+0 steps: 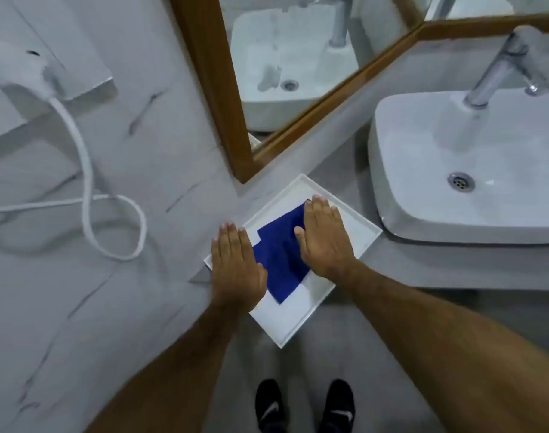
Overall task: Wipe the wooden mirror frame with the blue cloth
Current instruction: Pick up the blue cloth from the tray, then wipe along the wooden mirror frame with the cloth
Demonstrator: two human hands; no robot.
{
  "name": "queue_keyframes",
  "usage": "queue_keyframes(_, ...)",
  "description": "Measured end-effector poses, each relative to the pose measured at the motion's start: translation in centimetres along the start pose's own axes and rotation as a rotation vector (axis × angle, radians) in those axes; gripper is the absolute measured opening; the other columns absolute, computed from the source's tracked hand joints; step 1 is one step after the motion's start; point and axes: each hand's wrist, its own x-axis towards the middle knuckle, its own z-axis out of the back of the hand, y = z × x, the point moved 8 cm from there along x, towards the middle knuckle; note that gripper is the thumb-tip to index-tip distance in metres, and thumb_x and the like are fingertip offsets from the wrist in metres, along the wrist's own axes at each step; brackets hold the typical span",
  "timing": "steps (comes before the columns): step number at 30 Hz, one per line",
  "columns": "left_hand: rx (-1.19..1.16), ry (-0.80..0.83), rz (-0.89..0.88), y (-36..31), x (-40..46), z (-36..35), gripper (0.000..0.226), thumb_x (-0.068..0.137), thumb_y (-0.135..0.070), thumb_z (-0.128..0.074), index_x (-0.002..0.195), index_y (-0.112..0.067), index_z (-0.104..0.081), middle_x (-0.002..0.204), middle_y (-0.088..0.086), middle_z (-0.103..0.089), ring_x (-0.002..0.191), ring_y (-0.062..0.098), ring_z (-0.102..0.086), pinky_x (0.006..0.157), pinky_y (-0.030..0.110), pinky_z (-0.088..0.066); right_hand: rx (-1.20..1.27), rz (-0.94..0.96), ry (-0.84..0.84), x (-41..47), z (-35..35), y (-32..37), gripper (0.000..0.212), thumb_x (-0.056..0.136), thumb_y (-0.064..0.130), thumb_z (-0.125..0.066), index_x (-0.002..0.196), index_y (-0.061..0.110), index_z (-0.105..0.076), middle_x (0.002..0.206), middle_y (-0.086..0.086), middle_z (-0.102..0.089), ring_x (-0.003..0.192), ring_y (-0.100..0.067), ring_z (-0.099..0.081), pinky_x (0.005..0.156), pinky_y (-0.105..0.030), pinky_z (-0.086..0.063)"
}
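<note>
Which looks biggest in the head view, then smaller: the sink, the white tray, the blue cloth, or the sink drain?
1. sink
2. white tray
3. blue cloth, partly hidden under the hands
4. sink drain

This is apparent size only; the wide lens distorts it.

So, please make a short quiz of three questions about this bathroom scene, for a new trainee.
1. True or false: the blue cloth lies in the white tray.
2. Which hand rests flat on the cloth? A) left B) right
3. Fill in: the tray sits below the corner of the wooden mirror ____.

Key:
1. True.
2. B: the right hand lies on it; the left hand is at the tray's edge.
3. frame.
</note>
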Motion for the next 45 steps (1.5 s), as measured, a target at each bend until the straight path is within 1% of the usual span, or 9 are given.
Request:
queue_keyframes(6, -0.057, 0.040, -0.010, -0.3, 2.1, -4.8, 0.083, 0.081, -0.031, -0.065, 0.147, 0.008, -0.035, 0.155, 0.028, -0.033, 0.145, 0.044, -0.031, 0.119, 0.050, -0.020, -0.034, -0.152, 0.179, 3.0, -5.4, -3.1, 0.064, 0.098, 0.032, -0.050, 0.150, 0.001, -0.030, 0.157, -0.023, -0.032, 0.145, -0.037, -0.031, 0.121, -0.046, -0.024)
queue_keyframes(9, -0.066, 0.016, -0.013, -0.4, 2.7, -5.3, 0.078, 0.085, -0.028, -0.059, 0.150, 0.007, -0.032, 0.158, 0.027, -0.029, 0.148, 0.042, -0.026, 0.121, 0.049, -0.015, 0.040, -0.259, 0.155, 4.3, -4.7, -4.3, 0.050, 0.083, 0.034, -0.064, 0.121, 0.005, -0.049, 0.122, -0.014, -0.054, 0.112, -0.032, -0.052, 0.095, -0.044, -0.047)
queue_keyframes(14, -0.079, 0.082, 0.013, -0.9, 2.9, -5.9, 0.073, 0.095, -0.033, -0.044, 0.155, 0.002, -0.020, 0.163, 0.023, -0.017, 0.152, 0.040, -0.015, 0.124, 0.047, -0.008, 0.042, -0.368, 0.276, 5.4, -4.0, -5.0, 0.046, 0.079, 0.036, -0.076, 0.110, 0.014, -0.049, 0.111, -0.006, -0.054, 0.102, -0.027, -0.056, 0.083, -0.038, -0.045)
queue_keyframes(21, -0.014, 0.029, -0.007, -0.9, 3.8, -4.1, 0.078, 0.089, -0.033, -0.056, 0.151, 0.005, -0.029, 0.158, 0.026, -0.029, 0.147, 0.042, -0.028, 0.121, 0.049, -0.025, 0.493, -0.523, 0.387, 4.5, -3.8, -5.2, 0.022, 0.074, 0.014, -0.070, 0.090, 0.002, -0.060, 0.092, -0.011, -0.065, 0.095, -0.031, -0.067, 0.072, -0.037, -0.053)
queue_keyframes(25, 0.065, 0.022, -0.037, -0.5, 4.3, -2.5, 0.089, 0.094, -0.044, -0.046, 0.154, 0.005, -0.003, 0.162, 0.028, -0.009, 0.151, 0.043, -0.009, 0.124, 0.051, -0.014, 0.628, -0.473, 0.386, 3.9, -2.5, -4.4, 0.019, 0.076, 0.009, -0.063, 0.092, -0.001, -0.061, 0.091, -0.014, -0.066, 0.093, -0.033, -0.067, 0.079, -0.043, -0.056)
queue_keyframes(29, 0.152, -0.032, -0.025, -0.2, 4.8, 2.5, 0.100, 0.095, -0.059, -0.039, 0.150, 0.004, 0.017, 0.163, 0.027, 0.005, 0.152, 0.043, 0.002, 0.120, 0.050, 0.003, 0.730, -0.435, 0.350, 3.9, 1.7, -3.1, 0.024, 0.077, 0.000, -0.060, 0.101, 0.001, -0.062, 0.105, -0.019, -0.067, 0.097, -0.033, -0.066, 0.082, -0.045, -0.058)
queue_keyframes(35, 0.018, -0.248, -0.096, 0.4, 5.0, 12.8, 0.091, 0.088, -0.041, -0.049, 0.154, 0.006, -0.009, 0.163, 0.029, -0.004, 0.152, 0.043, -0.003, 0.122, 0.051, -0.006, 0.878, -0.451, 0.318, 4.2, 9.0, -0.5, 0.044, 0.080, 0.012, -0.077, 0.117, 0.006, -0.054, 0.111, -0.014, -0.064, 0.096, -0.026, -0.063, 0.069, -0.035, -0.056)
queue_keyframes(42, -0.004, -0.421, -0.133, 0.8, 4.5, 24.0, 0.082, 0.083, -0.031, -0.045, 0.150, 0.011, -0.024, 0.160, 0.032, -0.008, 0.150, 0.046, -0.014, 0.121, 0.056, -0.020, 1.204, -0.460, 0.076, 5.3, 20.7, 2.5, 0.028, 0.073, 0.006, -0.073, 0.097, 0.004, -0.057, 0.098, -0.018, -0.068, 0.084, -0.031, -0.069, 0.062, -0.046, -0.064)
queue_keyframes(45, -0.021, -0.531, -0.145, 1.1, 4.1, 29.6, 0.072, 0.092, -0.034, -0.030, 0.147, 0.014, -0.032, 0.156, 0.035, -0.017, 0.146, 0.048, -0.021, 0.117, 0.059, -0.027, 1.394, -0.473, -0.042, 5.7, 26.2, 3.8, 0.024, 0.070, 0.009, -0.073, 0.088, 0.003, -0.058, 0.084, -0.015, -0.067, 0.070, -0.027, -0.065, 0.048, -0.035, -0.058)
